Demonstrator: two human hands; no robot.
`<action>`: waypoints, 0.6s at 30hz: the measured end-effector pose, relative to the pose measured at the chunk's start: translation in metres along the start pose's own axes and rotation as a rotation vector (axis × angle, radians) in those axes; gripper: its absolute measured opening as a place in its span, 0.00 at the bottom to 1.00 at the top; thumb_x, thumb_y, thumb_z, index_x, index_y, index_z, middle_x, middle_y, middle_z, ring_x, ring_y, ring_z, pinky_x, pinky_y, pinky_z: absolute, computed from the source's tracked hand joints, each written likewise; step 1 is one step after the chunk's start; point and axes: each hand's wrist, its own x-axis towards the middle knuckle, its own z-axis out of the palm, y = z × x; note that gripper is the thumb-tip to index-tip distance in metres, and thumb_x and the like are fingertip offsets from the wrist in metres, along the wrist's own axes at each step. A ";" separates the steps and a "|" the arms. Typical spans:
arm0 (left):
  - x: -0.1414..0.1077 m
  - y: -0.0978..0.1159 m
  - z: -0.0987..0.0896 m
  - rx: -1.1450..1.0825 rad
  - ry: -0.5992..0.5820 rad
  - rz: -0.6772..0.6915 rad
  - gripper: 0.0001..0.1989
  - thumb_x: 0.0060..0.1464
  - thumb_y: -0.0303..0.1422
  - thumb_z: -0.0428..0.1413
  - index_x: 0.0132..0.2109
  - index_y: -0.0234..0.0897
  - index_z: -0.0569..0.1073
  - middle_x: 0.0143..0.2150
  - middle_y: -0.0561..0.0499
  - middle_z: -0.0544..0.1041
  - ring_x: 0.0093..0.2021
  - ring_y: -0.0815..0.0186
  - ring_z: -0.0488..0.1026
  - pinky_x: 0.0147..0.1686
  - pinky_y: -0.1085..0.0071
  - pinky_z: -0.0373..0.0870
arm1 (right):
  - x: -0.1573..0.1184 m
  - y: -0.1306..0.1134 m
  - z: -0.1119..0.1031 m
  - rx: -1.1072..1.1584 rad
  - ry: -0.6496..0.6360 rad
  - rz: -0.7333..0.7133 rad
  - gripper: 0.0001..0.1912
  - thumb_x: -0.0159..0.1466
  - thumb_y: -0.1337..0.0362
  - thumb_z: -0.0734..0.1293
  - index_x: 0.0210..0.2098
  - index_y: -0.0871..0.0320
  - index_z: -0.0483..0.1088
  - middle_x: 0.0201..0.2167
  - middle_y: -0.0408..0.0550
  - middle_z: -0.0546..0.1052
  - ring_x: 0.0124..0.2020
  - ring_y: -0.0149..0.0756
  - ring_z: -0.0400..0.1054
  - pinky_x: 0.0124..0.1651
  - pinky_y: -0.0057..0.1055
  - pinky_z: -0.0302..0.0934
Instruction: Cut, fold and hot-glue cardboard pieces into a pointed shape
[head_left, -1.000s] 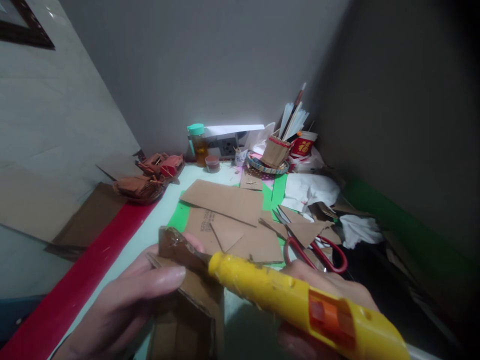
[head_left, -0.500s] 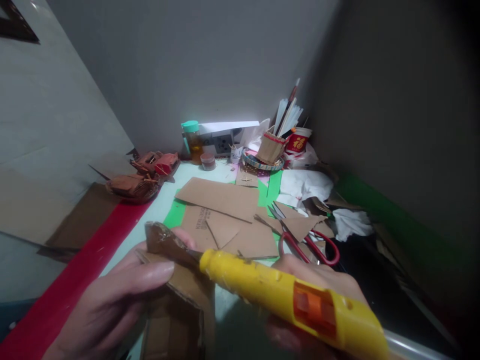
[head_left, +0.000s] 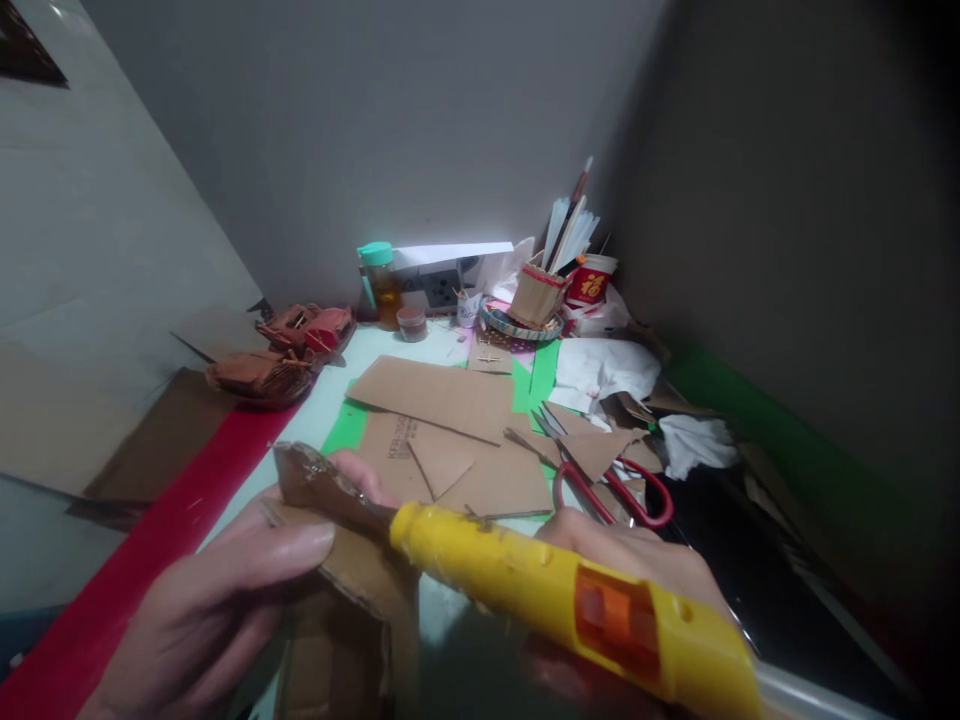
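Note:
My left hand (head_left: 232, 580) grips a folded cardboard piece (head_left: 360, 570), thumb on its near face and fingertips showing behind its raised flap. Shiny glue lies along the flap's upper edge. In my right hand (head_left: 637, 560) is a yellow hot glue gun (head_left: 517, 570) with an orange part in its side and a clear glue stick at its rear. The gun's nozzle meets the flap's edge; whether it touches is hard to tell. Most of my right fingers are hidden behind the gun. Red-handled scissors (head_left: 600, 470) lie just beyond that hand, partly under a cardboard scrap.
Flat cardboard sheets (head_left: 450, 400) cover the table's middle. Behind them stand a teal-lidded bottle (head_left: 381, 290), a small round jar (head_left: 412, 323), a cardboard holder (head_left: 538, 295) with sticks, and a red cup (head_left: 592, 280). Brown craft models (head_left: 262, 375) sit left; crumpled white tissue (head_left: 607, 370) lies right.
The glue gun and the cardboard piece have shifted slightly left together in view, with the whole scene drifting a little the same way. Both hands keep their holds.

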 end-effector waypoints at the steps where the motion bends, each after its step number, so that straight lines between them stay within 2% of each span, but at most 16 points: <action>1: 0.000 -0.001 -0.004 0.012 0.006 -0.020 0.17 0.44 0.38 0.67 0.45 0.45 0.79 0.42 0.47 0.80 0.42 0.53 0.77 0.41 0.63 0.78 | 0.000 0.000 0.000 0.012 0.002 -0.009 0.17 0.66 0.44 0.65 0.32 0.49 0.68 0.25 0.40 0.74 0.29 0.38 0.75 0.23 0.29 0.59; 5: -0.001 -0.008 -0.019 0.024 0.120 -0.073 0.26 0.39 0.39 0.70 0.49 0.49 0.78 0.51 0.48 0.79 0.57 0.45 0.72 0.46 0.61 0.77 | 0.000 -0.001 -0.001 0.042 0.023 -0.048 0.20 0.66 0.40 0.65 0.32 0.49 0.72 0.25 0.41 0.74 0.29 0.36 0.75 0.22 0.27 0.62; 8: -0.001 -0.012 -0.024 0.020 0.129 -0.094 0.30 0.38 0.39 0.70 0.53 0.53 0.76 0.55 0.51 0.78 0.61 0.45 0.69 0.46 0.63 0.77 | 0.002 -0.002 -0.001 0.034 0.041 -0.035 0.22 0.65 0.40 0.64 0.31 0.51 0.72 0.23 0.42 0.75 0.29 0.38 0.76 0.21 0.26 0.62; 12: 0.001 -0.010 -0.021 0.005 0.083 -0.057 0.29 0.42 0.37 0.68 0.54 0.51 0.76 0.56 0.52 0.77 0.62 0.47 0.68 0.50 0.63 0.76 | 0.001 -0.002 0.004 -0.019 0.099 0.002 0.23 0.63 0.37 0.64 0.28 0.48 0.75 0.20 0.38 0.75 0.23 0.33 0.74 0.18 0.23 0.58; 14: 0.001 -0.008 -0.018 -0.014 0.068 -0.030 0.27 0.43 0.37 0.68 0.53 0.50 0.77 0.56 0.52 0.77 0.62 0.47 0.68 0.53 0.61 0.74 | -0.002 -0.001 0.009 -0.085 0.180 0.015 0.23 0.63 0.36 0.63 0.28 0.43 0.79 0.17 0.36 0.74 0.18 0.30 0.70 0.17 0.22 0.56; 16: 0.002 -0.006 -0.016 -0.026 0.074 -0.022 0.25 0.43 0.37 0.68 0.51 0.48 0.78 0.56 0.50 0.77 0.61 0.46 0.70 0.55 0.59 0.73 | -0.004 0.000 0.011 -0.126 0.260 0.013 0.22 0.65 0.37 0.62 0.30 0.40 0.81 0.16 0.35 0.74 0.14 0.29 0.67 0.17 0.23 0.57; 18: 0.001 -0.005 -0.016 -0.030 0.100 -0.002 0.25 0.41 0.36 0.68 0.50 0.46 0.78 0.55 0.49 0.78 0.59 0.47 0.71 0.56 0.59 0.72 | -0.004 0.000 0.009 -0.126 0.249 -0.015 0.20 0.67 0.40 0.62 0.33 0.40 0.81 0.16 0.36 0.74 0.13 0.30 0.66 0.17 0.23 0.59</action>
